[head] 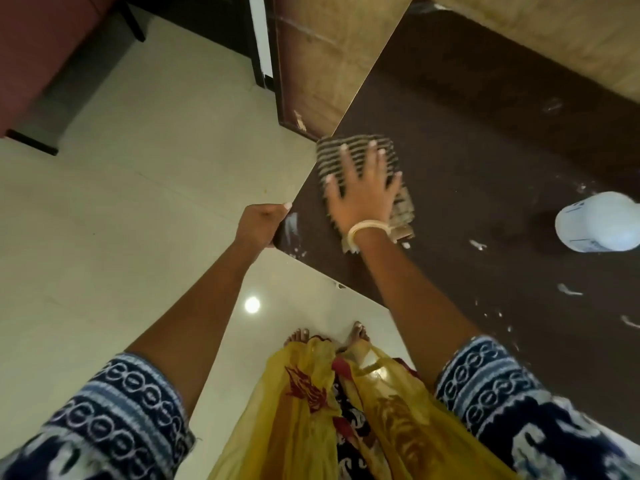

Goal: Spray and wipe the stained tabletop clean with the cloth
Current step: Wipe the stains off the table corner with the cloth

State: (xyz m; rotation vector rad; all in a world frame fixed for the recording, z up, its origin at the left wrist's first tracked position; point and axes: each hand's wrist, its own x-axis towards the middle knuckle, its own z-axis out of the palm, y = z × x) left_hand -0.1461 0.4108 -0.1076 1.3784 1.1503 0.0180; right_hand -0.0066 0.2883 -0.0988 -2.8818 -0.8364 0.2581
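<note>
A dark brown tabletop (pixel 467 161) fills the right side, marked with white smears and specks near its front edge and right part. A folded striped cloth (pixel 332 157) lies near the table's left corner. My right hand (pixel 363 188) presses flat on the cloth with fingers spread. My left hand (pixel 263 223) grips the table's near corner, thumb on top. A white spray bottle (pixel 599 221) stands on the table at the right, apart from both hands.
Pale tiled floor (pixel 138 202) lies to the left and below. A wooden wall panel (pixel 318 64) stands behind the table. Dark furniture legs (pixel 31 140) are at the upper left. My feet (pixel 325 336) stand close to the table's front edge.
</note>
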